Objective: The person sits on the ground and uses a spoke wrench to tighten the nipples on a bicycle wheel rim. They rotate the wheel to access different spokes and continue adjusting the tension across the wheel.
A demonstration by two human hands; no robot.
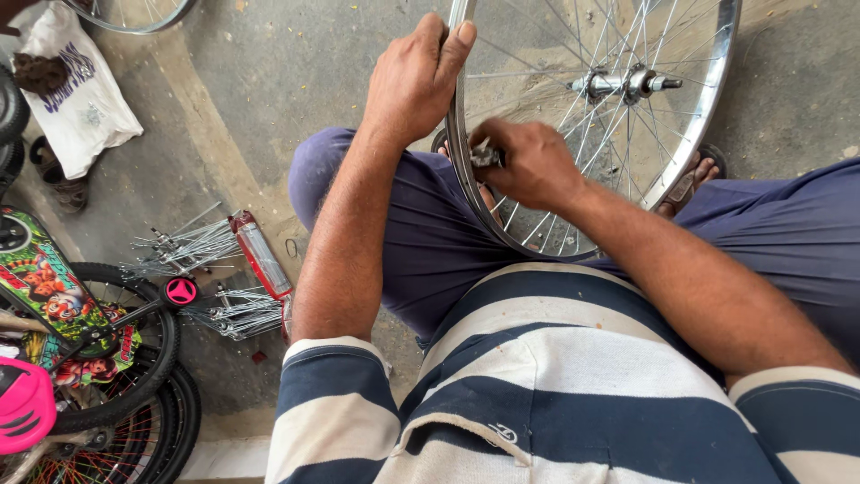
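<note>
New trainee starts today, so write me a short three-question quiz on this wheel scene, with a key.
1. True or false: the left hand grips the rim of the bicycle wheel.
2. Where does the right hand work? A) at the hub B) inside the rim, among the spokes C) on the floor
3. What lies on the floor at the person's left, beside the red packet?

Key:
1. True.
2. B; it pinches a small metal tool there, away from the hub.
3. Bundles of loose spokes.
</note>
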